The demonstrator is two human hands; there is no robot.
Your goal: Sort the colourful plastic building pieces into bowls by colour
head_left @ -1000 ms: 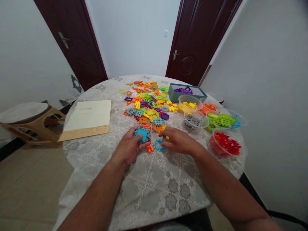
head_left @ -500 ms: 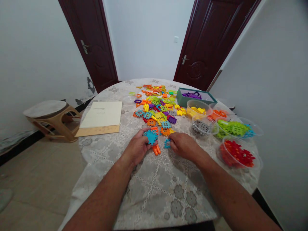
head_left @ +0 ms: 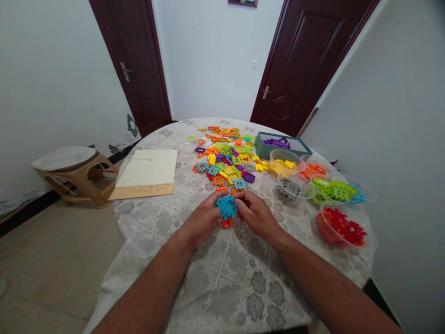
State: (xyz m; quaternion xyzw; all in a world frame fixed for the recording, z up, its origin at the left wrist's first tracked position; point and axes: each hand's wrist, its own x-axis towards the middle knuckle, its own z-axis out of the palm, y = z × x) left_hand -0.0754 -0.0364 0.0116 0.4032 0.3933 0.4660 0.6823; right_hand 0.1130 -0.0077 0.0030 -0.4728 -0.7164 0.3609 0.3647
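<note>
Blue notched plastic pieces [head_left: 226, 207] are together between my two hands, near the middle of the table. My left hand [head_left: 205, 214] grips them from the left, thumb on top. From the right, my right hand [head_left: 256, 212] pinches their edge between thumb and fingers. Orange pieces [head_left: 227, 224] show just below the blue ones; whether they are attached cannot be made out. Just beyond my hands lies a pile of mixed colourful pieces [head_left: 229, 170], with a light blue square piece [head_left: 239, 184] at its near edge.
On the right stand clear bowls of yellow [head_left: 285, 164], grey [head_left: 291, 186], orange [head_left: 314, 170], green [head_left: 335, 190] and red pieces [head_left: 342, 227]. Behind them is a green box [head_left: 266, 149] with purple pieces. A pale booklet [head_left: 148, 169] lies at the left. A stool [head_left: 78, 176] stands beside the table.
My right hand has moved left with its small blue piece, which now meets the blue piece in my left hand. My left hand has shifted slightly right. The camera view has tilted up slightly.
</note>
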